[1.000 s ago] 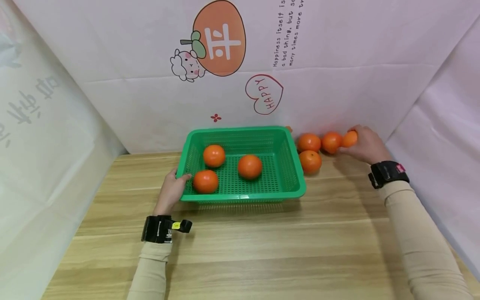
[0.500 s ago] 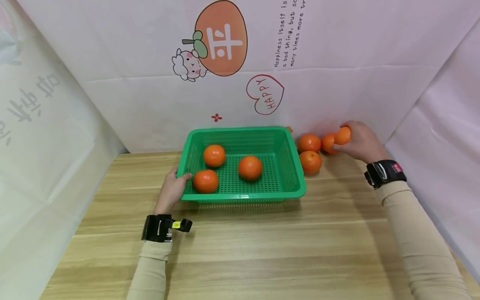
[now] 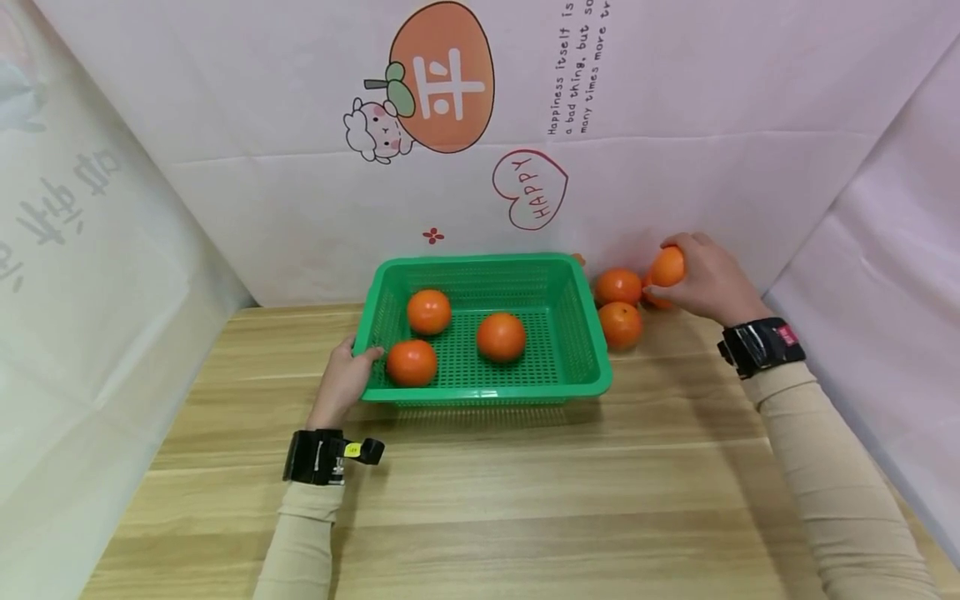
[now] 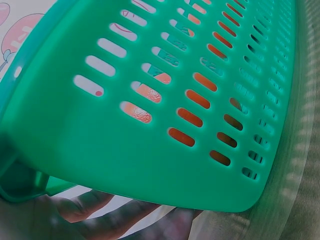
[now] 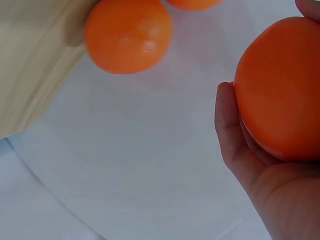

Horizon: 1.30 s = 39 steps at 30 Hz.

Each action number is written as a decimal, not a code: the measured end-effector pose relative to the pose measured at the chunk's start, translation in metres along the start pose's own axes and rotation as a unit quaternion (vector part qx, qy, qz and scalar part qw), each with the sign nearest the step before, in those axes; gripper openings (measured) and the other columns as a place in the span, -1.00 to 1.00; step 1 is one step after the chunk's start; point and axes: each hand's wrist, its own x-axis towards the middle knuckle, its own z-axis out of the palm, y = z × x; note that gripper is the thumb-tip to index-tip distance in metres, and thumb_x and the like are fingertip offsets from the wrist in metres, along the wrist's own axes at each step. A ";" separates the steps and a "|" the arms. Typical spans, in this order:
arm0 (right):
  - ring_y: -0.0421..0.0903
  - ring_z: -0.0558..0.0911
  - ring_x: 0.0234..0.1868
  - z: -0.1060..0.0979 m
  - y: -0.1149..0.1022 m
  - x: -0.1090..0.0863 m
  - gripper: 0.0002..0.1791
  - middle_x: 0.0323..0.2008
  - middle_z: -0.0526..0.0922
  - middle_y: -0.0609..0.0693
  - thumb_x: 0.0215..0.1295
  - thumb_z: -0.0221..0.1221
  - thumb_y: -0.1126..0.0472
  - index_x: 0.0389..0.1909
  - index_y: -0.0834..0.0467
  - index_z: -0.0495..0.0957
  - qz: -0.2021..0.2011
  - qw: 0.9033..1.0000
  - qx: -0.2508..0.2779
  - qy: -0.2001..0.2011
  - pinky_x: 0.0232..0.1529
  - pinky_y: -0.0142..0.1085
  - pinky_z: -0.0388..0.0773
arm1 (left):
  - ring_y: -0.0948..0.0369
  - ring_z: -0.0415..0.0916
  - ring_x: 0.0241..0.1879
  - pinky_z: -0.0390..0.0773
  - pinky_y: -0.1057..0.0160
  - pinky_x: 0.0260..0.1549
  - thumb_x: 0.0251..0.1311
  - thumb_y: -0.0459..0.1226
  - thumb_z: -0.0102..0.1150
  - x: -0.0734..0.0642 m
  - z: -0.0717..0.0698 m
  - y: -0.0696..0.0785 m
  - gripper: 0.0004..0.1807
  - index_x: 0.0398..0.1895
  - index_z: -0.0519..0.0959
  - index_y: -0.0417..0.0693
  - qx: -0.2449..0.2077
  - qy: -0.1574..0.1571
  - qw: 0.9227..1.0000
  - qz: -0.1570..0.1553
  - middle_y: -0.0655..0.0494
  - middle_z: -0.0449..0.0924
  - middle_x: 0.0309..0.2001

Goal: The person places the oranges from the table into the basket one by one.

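My left hand [image 3: 343, 383] grips the left side of a green plastic basket [image 3: 487, 393], thumb over the rim; in the left wrist view its fingers [image 4: 115, 220] lie below the slotted wall. Three oranges [image 3: 501, 337] sit inside the basket. Off to the right, my right hand [image 3: 716, 282] holds another orange [image 3: 667, 267], raised in front of a second one [image 3: 657, 302] that it partly hides. The right wrist view has the held orange [image 5: 285, 90] between thumb and fingers, with an orange [image 5: 128, 35] farther off beside the table.
Two more oranges [image 3: 619, 325] stand close against the basket's right side. A white printed cloth [image 3: 637, 183] rises behind the wooden table [image 3: 525, 500], and more cloth hangs at both sides.
My right hand has lifted its orange and carried it left and slightly up, past the orange beside it. The left hand and basket stay in place.
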 end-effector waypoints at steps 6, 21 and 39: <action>0.28 0.52 0.06 -0.004 -0.019 -0.001 -0.22 0.23 0.49 0.39 0.17 0.47 0.07 0.32 0.35 0.42 -0.019 1.000 -0.007 -0.004 0.01 0.21 0.55 | -0.11 0.43 0.33 0.46 -0.10 0.28 0.61 -0.15 -0.08 -0.001 -0.001 0.000 -0.39 0.61 0.20 -0.16 -0.006 -0.002 1.000 -0.002 -0.26 0.40 0.44; 0.24 0.59 -0.01 0.005 -0.061 0.002 -0.22 0.23 0.51 0.33 0.16 0.51 0.03 0.33 0.26 0.45 -0.054 0.998 -0.010 -0.027 -0.07 0.15 0.62 | -0.12 0.44 0.32 0.49 -0.09 0.24 0.62 -0.15 -0.09 -0.001 0.000 -0.003 -0.37 0.63 0.16 -0.16 -0.012 -0.012 1.000 -0.003 -0.27 0.38 0.45; 0.15 0.64 -0.03 0.013 -0.106 0.010 -0.24 0.19 0.53 0.19 0.15 0.55 -0.01 0.31 0.17 0.48 -0.121 0.991 -0.016 -0.053 -0.05 0.08 0.71 | -0.10 0.48 0.28 0.52 0.03 0.15 0.62 -0.14 -0.11 -0.001 -0.001 0.000 -0.40 0.61 0.21 -0.15 0.001 -0.004 1.000 0.003 -0.24 0.42 0.43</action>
